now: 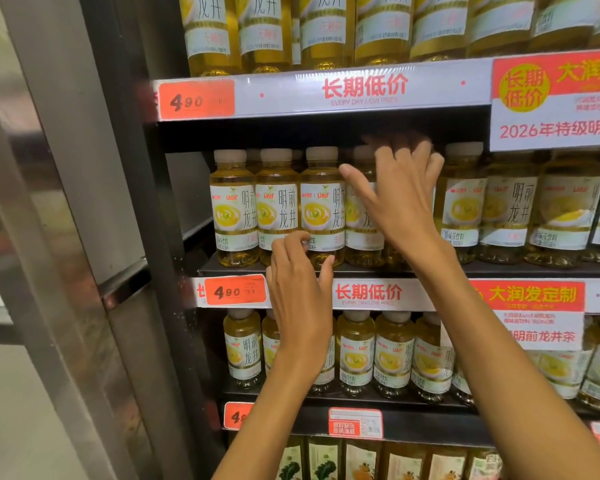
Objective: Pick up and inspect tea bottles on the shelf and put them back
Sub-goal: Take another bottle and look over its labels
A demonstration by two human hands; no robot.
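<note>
The right hand (400,192) curls its grip over a tea bottle (362,209) in the packed middle shelf (361,270) row; the left hand (300,282), loosely spread just below, holds nothing. Tugging could topple the touching neighbours.

A dark metal shelf (326,270) carries a tight row of tea bottles (323,206), all upright, white caps up and yellow-and-white labels facing out, standing shoulder to shoulder. Along the shelf's front edge runs a white price strip (368,293) with red lettering, and an orange price tag (235,290) reading 4.90 sits at its left end. Above that shelf, another shelf (326,95) holds more of the same bottles. Below it, a third shelf (378,398) carries a further upright row, with another orange tag at its left end.
</note>
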